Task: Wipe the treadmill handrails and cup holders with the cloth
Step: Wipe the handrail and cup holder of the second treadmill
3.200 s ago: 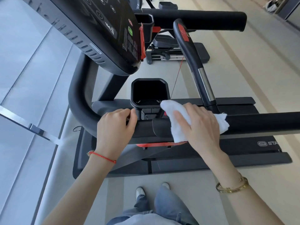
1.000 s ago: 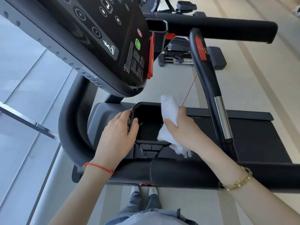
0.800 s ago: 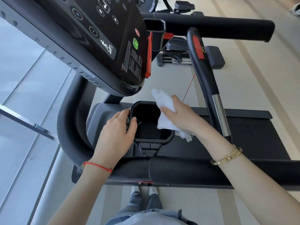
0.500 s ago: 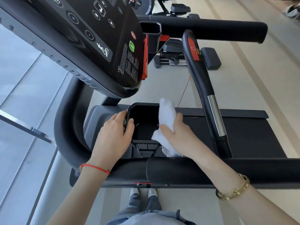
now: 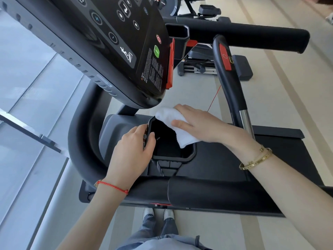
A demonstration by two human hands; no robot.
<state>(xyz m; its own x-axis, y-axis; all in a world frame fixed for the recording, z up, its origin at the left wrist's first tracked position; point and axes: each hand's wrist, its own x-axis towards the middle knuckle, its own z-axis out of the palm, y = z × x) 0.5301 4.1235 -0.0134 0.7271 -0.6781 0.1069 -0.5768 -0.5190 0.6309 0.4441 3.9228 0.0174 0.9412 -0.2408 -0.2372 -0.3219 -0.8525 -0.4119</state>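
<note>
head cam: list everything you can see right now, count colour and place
cloth: one, white, draped over the far right rim of the near cup holder
cup holder: two, black, one at centre, one beside the console
console: one, black, upper left
handrail: two, black, padded, one near, one far
treadmill belt: one, black, right
left hand: red string at wrist, grips the near cup holder's left rim
right hand: gold bracelets at wrist, presses the cloth onto the rim

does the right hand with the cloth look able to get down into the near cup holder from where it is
Probably yes: the right hand presses the cloth on the far rim of the cup holder; its mouth is open, and the left hand grips only the left rim.
</note>
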